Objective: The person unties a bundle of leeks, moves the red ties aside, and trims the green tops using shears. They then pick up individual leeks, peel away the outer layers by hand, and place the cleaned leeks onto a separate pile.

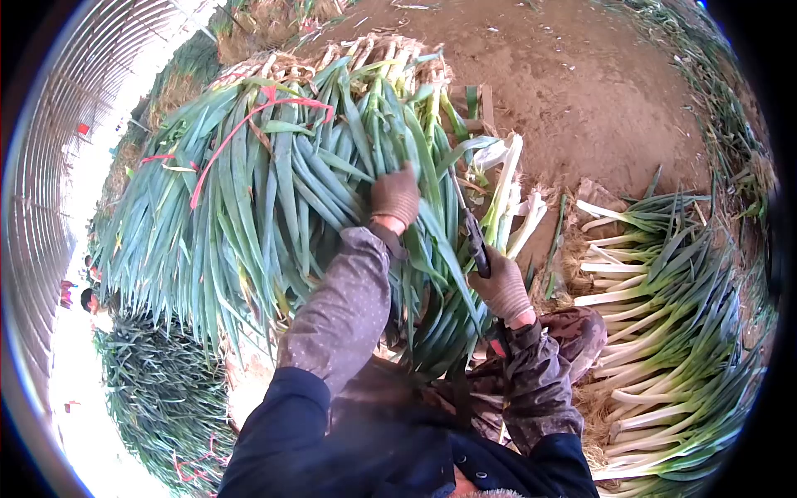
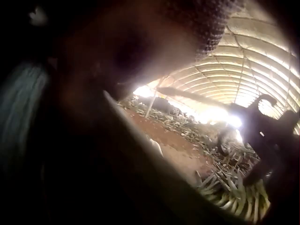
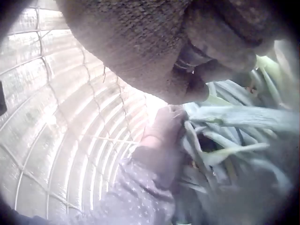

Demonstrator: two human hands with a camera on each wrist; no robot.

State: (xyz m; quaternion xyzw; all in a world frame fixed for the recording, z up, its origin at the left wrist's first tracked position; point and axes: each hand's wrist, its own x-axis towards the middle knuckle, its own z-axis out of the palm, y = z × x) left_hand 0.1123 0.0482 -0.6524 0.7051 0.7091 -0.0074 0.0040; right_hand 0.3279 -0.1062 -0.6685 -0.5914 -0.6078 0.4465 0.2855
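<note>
In the head view, my gloved left hand [image 1: 394, 197] grips the green leaves of a leek at the right side of a large heap of leeks [image 1: 249, 183]. My gloved right hand [image 1: 503, 286] holds an air blow gun [image 1: 476, 241] by its black handle. Its thin metal nozzle points up and away, beside the white leek stalks [image 1: 503, 195]. The left wrist view has the blow gun [image 2: 267, 136] as a dark outline with a hook on top. Close up in the right wrist view, the right glove [image 3: 136, 47] covers most of the gun.
A long row of leeks with white stalks [image 1: 631, 332] lies on the ground to the right. More dark green leeks [image 1: 158, 382] are piled at the lower left. Bare brown soil [image 1: 573, 83] stretches ahead. A ribbed greenhouse wall [image 1: 50, 166] curves along the left.
</note>
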